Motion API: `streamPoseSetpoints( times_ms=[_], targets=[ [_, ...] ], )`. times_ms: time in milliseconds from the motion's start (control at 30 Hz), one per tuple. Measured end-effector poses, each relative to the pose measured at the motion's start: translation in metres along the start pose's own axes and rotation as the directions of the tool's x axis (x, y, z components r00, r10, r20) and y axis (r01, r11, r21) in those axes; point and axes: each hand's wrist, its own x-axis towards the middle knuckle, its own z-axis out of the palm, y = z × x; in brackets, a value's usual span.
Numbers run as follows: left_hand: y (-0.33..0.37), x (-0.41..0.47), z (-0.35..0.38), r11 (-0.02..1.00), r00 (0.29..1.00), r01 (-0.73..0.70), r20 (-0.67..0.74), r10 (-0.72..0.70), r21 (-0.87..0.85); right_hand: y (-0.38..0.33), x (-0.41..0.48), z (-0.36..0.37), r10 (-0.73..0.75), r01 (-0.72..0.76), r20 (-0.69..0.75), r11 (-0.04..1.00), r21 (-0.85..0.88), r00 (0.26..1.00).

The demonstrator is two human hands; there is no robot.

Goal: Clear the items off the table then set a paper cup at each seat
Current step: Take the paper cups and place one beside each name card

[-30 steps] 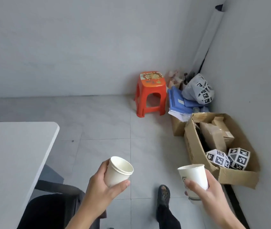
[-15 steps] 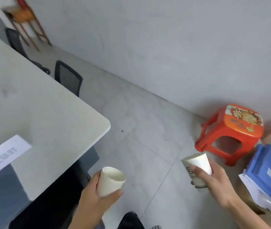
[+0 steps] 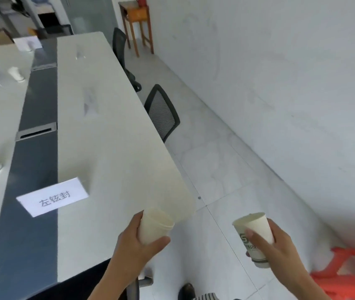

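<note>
Bright, even daylight, soft shadows — motion blur smears everything, wide-angle bending the edges.

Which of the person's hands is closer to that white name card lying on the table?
The left. The left hand, holding a paper cup, is at the table corner, right of the name card. The right hand, holding a second cup, is over the floor, farther right.
</note>
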Motion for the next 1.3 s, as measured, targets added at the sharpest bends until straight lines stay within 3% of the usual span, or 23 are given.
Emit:
streamPoseSetpoints(
  times_ms=[200, 400, 500, 633, 833, 1067, 1300],
  targets=[
    [0.003, 0.051, -0.022, 0.994, 0.983, 0.095, -0.150, -0.101, -0.051, -0.025, 0.103, 0.018, 0.016, 0.000, 0.126, 0.992, -0.125, 0.992],
    [-0.013, 0.075, -0.042, 0.954, 0.880, 0.293, -0.372, -0.297, -0.070, -0.055, 0.226, 0.074, 0.021, 0.065, 0.366, 0.974, -0.219, 0.930],
    [-0.004, 0.090, -0.052, 0.935, 0.809, 0.332, -0.474, -0.349, -0.122, -0.083, 0.280, 0.118, 0.022, 0.121, 0.506, 0.961, -0.247, 0.862],
    [0.000, 0.093, -0.056, 0.899, 0.689, 0.366, -0.579, -0.436, -0.241, -0.120, 0.329, 0.198, 0.032, 0.231, 0.694, 0.931, -0.283, 0.719],
    [-0.020, 0.078, -0.061, 0.819, 0.511, 0.421, -0.644, -0.570, -0.391, -0.161, 0.344, 0.344, -0.001, 0.382, 0.822, 0.886, -0.264, 0.570],
    [-0.072, 0.077, -0.124, 0.760, 0.461, 0.444, -0.606, -0.648, -0.474, -0.155, 0.334, 0.513, -0.023, 0.461, 0.832, 0.841, -0.284, 0.554],
    [-0.120, 0.080, -0.166, 0.718, 0.417, 0.442, -0.585, -0.696, -0.538, -0.135, 0.349, 0.619, -0.145, 0.512, 0.762, 0.815, -0.270, 0.631]
  ],
)
